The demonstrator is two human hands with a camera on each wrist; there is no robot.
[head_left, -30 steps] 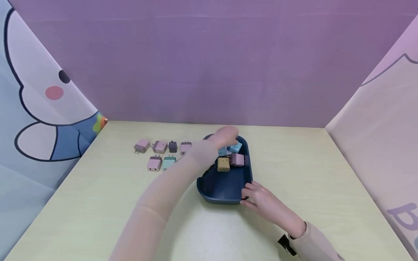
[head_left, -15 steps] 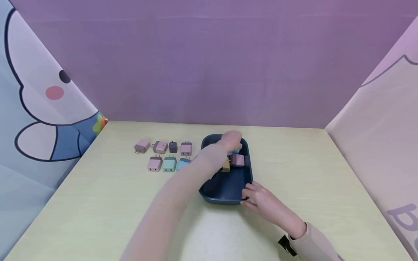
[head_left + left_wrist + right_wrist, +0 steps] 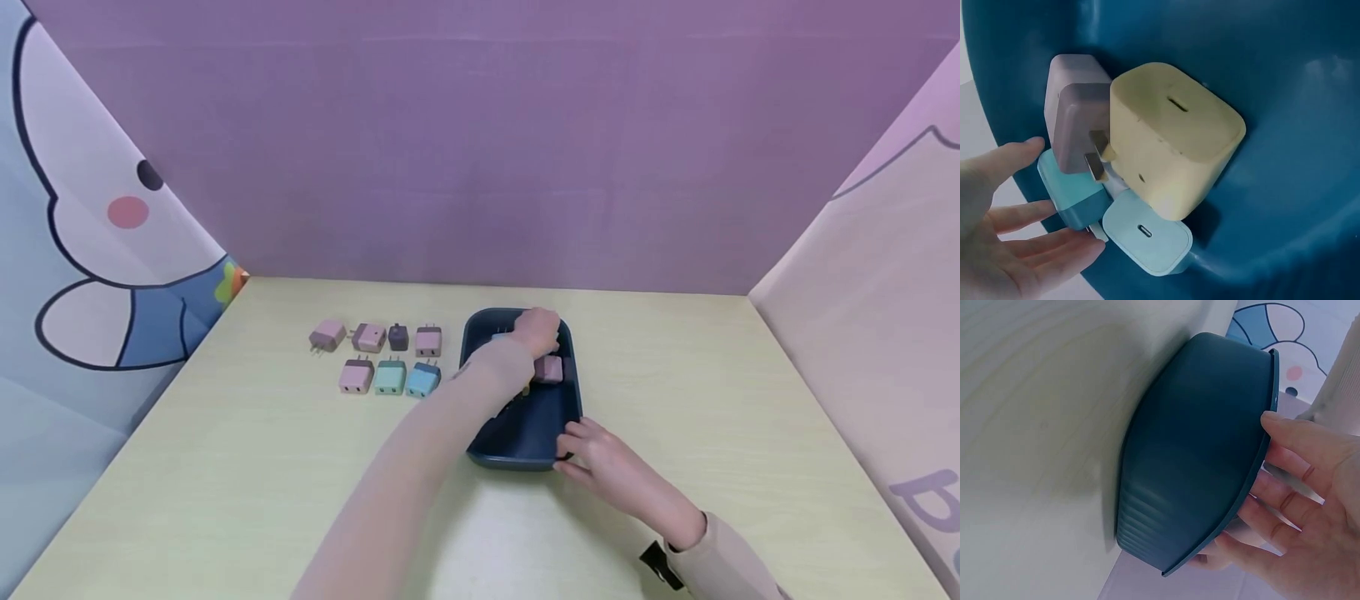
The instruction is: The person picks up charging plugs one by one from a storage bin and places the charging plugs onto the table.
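My left hand (image 3: 537,332) is inside the dark blue tray (image 3: 536,429), at its far end. In the left wrist view, its fingers lie fairly straight around a two-tone teal charger plug (image 3: 1072,190), fingertips right at its edge. Close by sit a pale blue charger plug (image 3: 1147,234), a larger yellow one (image 3: 1172,137) and a mauve one (image 3: 1079,112) with its metal prongs showing. My right hand (image 3: 600,458) pinches the tray's near right corner. In the right wrist view, the thumb is on the outer side of the rim and the other fingers reach inside.
Left of the tray, two rows of charger plugs stand on the pale table (image 3: 225,467), among them a mauve one (image 3: 356,377), a green one (image 3: 390,377) and a blue one (image 3: 423,379). A purple backdrop (image 3: 480,167) rises behind the table, with printed cloth panels at both sides.
My left hand has moved right and slightly nearer within the tray, now covering the blue plugs there. The blue plug on the table has come into view. My right hand has stayed at the corner.
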